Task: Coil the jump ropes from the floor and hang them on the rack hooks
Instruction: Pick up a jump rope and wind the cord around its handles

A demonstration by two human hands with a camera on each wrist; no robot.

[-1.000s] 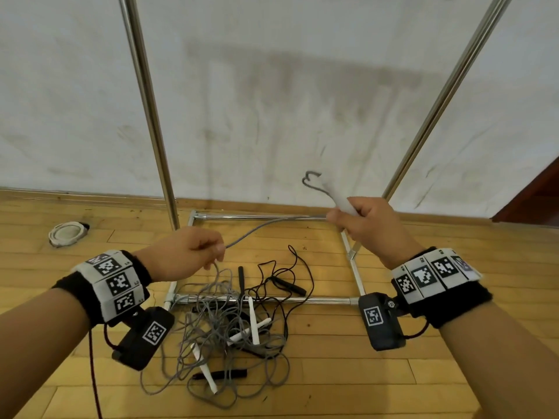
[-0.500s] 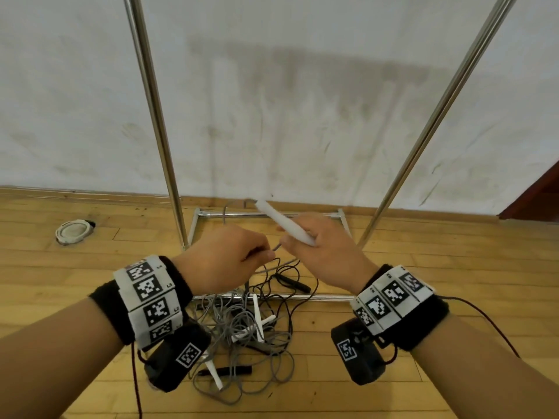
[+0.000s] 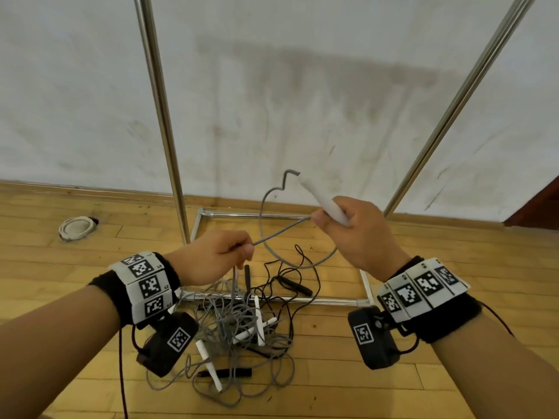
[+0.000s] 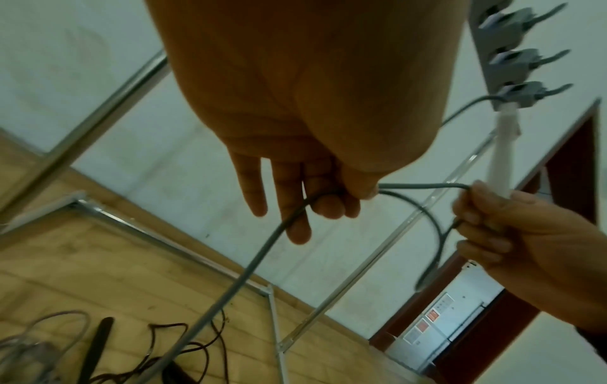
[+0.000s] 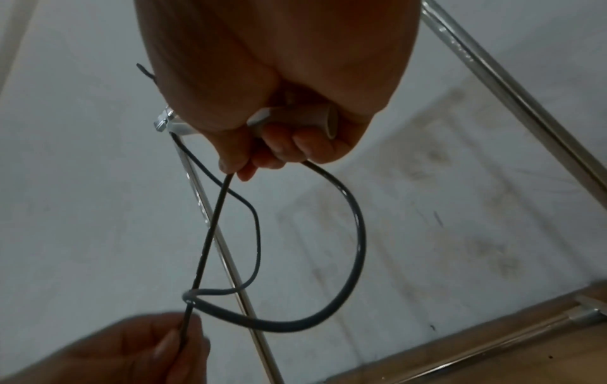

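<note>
Rope tangle [image 3: 239, 328] on floor [image 3: 363, 373] before rack base [image 3: 272, 299]; wall [image 3: 302, 86] behind.

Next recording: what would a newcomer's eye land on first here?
Mid-frame, the right hand grips a white handle with one grey rope loop hanging, the left hand pinching the rope beside it. Below them, a tangled pile of ropes lies on the wooden floor.

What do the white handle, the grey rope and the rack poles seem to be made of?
The handle in the right hand looks like smooth matte white plastic: even colour, no grain. The rope, pinched by the left hand, seems rubbery or plastic-coated cord; it bends in smooth loops with a slight sheen. The rack poles look like polished metal, with bright reflections.
</note>
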